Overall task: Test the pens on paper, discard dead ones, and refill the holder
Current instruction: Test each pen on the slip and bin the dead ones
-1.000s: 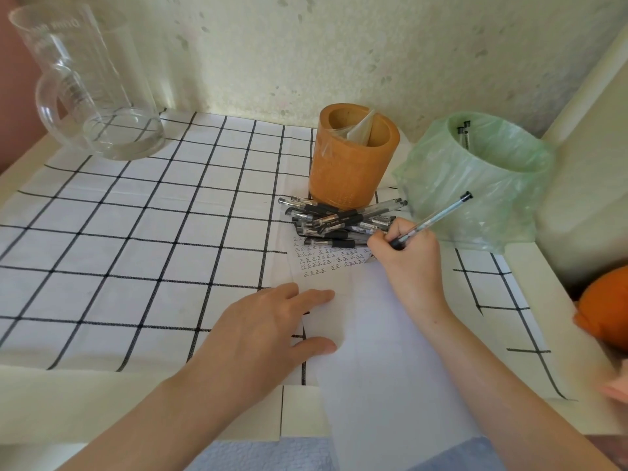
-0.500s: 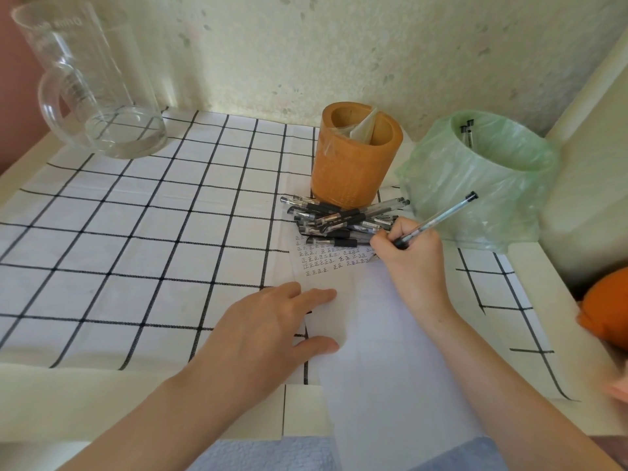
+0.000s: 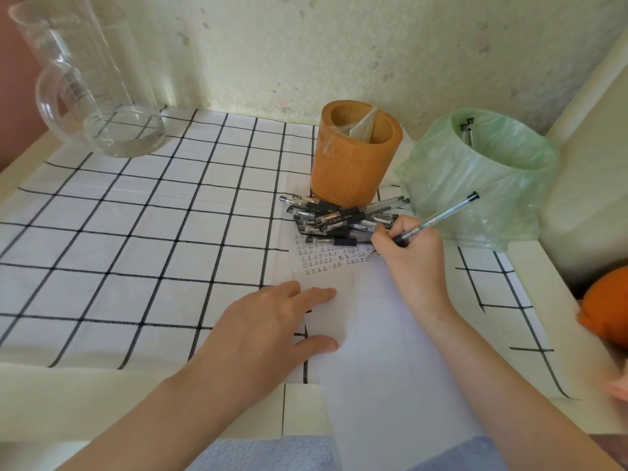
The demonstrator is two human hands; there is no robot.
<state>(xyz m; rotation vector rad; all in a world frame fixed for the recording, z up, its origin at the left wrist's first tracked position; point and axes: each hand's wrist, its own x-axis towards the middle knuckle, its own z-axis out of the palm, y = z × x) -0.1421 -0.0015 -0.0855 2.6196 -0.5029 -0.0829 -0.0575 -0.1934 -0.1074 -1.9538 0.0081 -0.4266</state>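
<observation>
My right hand point(image 3: 413, 256) grips a clear-barrelled pen point(image 3: 441, 215) in a writing hold, its tip hidden behind my fingers at the top right of the white paper point(image 3: 380, 334), beside rows of small black marks point(image 3: 326, 258). My left hand point(image 3: 268, 324) lies flat with straight fingers on the paper's left edge. A pile of several black pens point(image 3: 336, 219) lies just beyond the marks, in front of the orange wooden holder point(image 3: 353, 158). Right of it stands a bin lined with a green bag point(image 3: 482, 175), with pen ends point(image 3: 467, 129) showing inside.
A glass jug point(image 3: 91, 83) stands at the back left on the black-and-white checked cloth point(image 3: 136, 232). An orange object point(image 3: 608, 304) sits at the right edge. A wall runs along the back, and a cream ledge rises on the right.
My right hand and its pen have shifted very slightly; the view has drifted a little. My left hand stays flat on the paper.
</observation>
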